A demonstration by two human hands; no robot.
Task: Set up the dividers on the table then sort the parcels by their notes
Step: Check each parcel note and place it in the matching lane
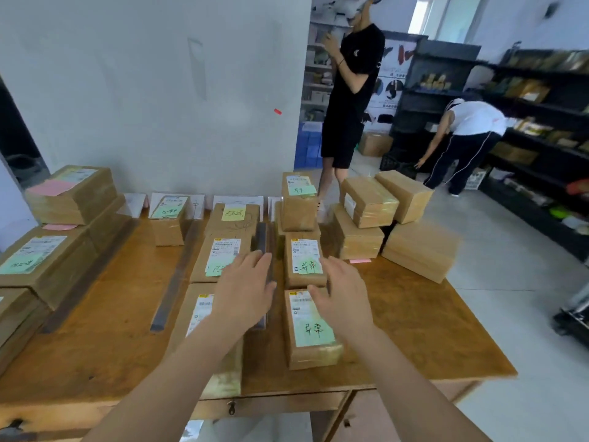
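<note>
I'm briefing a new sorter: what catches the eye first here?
The left hand and right hand, both open, reach over the middle of the wooden table. Around them, brown parcels with green notes lie in lanes between dark divider strips. A loose parcel pile sits far right.

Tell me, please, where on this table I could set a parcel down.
The table's front right corner is bare, right of the nearest parcel and before the pile. The lane between the left divider and middle divider is mostly open. Middle rows are crowded.
</note>
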